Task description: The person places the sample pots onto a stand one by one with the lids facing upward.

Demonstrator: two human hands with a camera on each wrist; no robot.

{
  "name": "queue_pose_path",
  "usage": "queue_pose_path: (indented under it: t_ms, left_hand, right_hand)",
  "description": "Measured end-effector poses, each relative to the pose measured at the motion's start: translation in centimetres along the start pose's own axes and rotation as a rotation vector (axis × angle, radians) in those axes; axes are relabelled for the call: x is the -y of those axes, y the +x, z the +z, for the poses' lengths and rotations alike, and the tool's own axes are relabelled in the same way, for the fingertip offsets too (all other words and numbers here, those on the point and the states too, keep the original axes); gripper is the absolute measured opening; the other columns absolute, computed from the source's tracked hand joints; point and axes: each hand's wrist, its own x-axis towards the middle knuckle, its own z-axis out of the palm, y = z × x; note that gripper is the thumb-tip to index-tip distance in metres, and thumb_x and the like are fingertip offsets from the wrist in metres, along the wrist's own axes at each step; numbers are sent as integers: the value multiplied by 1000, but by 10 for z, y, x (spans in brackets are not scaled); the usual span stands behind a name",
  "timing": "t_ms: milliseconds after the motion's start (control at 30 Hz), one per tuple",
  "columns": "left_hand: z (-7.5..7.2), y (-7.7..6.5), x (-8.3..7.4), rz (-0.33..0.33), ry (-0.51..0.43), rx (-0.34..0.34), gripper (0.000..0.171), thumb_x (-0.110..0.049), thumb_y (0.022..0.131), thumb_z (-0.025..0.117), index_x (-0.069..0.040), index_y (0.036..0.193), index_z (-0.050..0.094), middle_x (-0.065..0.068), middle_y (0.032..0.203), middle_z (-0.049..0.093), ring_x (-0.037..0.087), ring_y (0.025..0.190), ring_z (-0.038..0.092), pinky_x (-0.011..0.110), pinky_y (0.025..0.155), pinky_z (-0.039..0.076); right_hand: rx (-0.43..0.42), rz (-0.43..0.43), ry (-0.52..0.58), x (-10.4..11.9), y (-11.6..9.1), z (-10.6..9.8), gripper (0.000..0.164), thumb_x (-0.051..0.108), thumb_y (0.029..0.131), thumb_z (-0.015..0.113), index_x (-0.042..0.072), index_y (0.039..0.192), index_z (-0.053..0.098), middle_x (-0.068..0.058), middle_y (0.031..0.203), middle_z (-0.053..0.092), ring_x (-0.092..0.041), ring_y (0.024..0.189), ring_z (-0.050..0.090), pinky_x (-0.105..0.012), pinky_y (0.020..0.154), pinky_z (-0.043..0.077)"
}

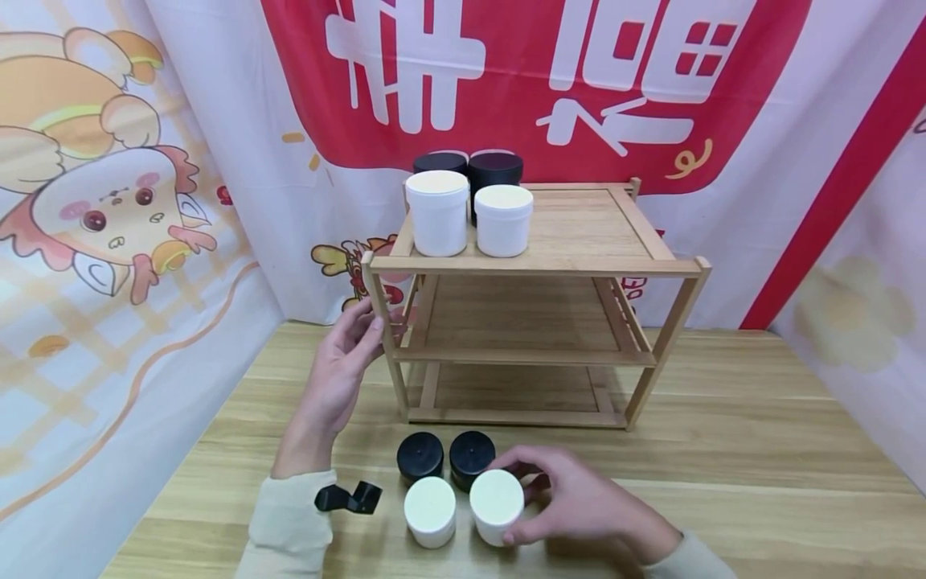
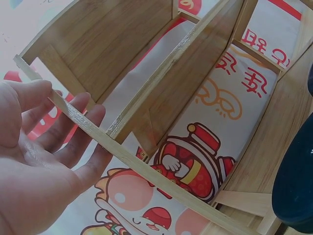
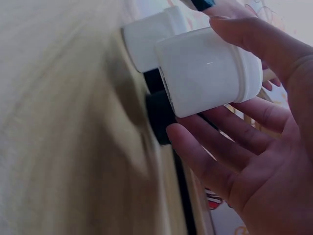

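Observation:
My right hand [image 1: 571, 498] has its thumb and fingers around a white lidded jar [image 1: 496, 508], low over the table. The right wrist view shows this jar [image 3: 205, 71] from the side, thumb on one side and fingers on the other. Beside it stands a second white jar [image 1: 430, 515], with two black-lidded jars [image 1: 420, 457] just behind. My left hand [image 1: 347, 354] holds the front left post of a three-tier wooden rack [image 1: 535, 264]. Up close, the thumb lies on one side of that post [image 2: 78, 115] and the fingers reach round the other.
On the rack's top tier stand two white jars [image 1: 437, 215] with two black jars [image 1: 496, 169] behind them, all toward the left. The middle tier [image 1: 521, 314] and bottom tier [image 1: 517, 388] show bare boards. A printed red and white cloth [image 1: 579, 161] hangs behind the wooden table [image 1: 760, 426].

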Motion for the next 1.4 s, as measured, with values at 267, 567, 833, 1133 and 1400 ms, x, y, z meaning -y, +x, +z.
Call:
queue_pose_path:
  t_ms: [267, 567, 833, 1133, 1400]
  left_hand:
    - [0, 0, 0, -2, -1, 4, 43, -28, 116, 50, -18, 158, 50, -6, 132, 68, 27, 131, 65, 30, 110, 53]
    - [-1, 4, -2, -15, 11, 19, 42, -27, 115, 52, -17, 156, 51, -5, 133, 68, 30, 133, 65, 31, 111, 53]
    - [-2, 3, -2, -13, 12, 12, 42, -28, 116, 51, -17, 157, 51, -6, 132, 68, 25, 131, 66, 31, 111, 53]
    - [-2, 3, -1, -8, 10, 12, 44, -30, 116, 51, -18, 157, 50, 2, 137, 67, 18, 127, 67, 31, 111, 52]
    - [0, 1, 2, -9, -26, -9, 40, -27, 115, 52, -17, 153, 54, -5, 126, 72, 19, 124, 67, 31, 109, 54]
  right_hand:
    - [-73, -53, -46, 5, -5, -15, 61, 23, 78, 98, 21, 131, 68, -1, 122, 74, -18, 110, 70, -32, 92, 62]
    - [-156, -119, -114, 12, -7, -36, 62, 23, 77, 98, 21, 132, 68, 2, 120, 75, -16, 108, 72, -33, 92, 63]
    - [-162, -133, -170, 41, -11, -69, 61, 23, 77, 98, 19, 131, 69, 1, 120, 76, -16, 108, 72, -34, 92, 63]
    - [-95, -67, -152, 76, -16, -104, 55, 19, 83, 95, 14, 131, 67, -6, 122, 73, -21, 107, 71, -36, 90, 66]
    - [-67, -4, -148, 102, -19, -117, 56, 20, 85, 93, 17, 133, 65, -8, 127, 70, -32, 113, 68, -39, 92, 65]
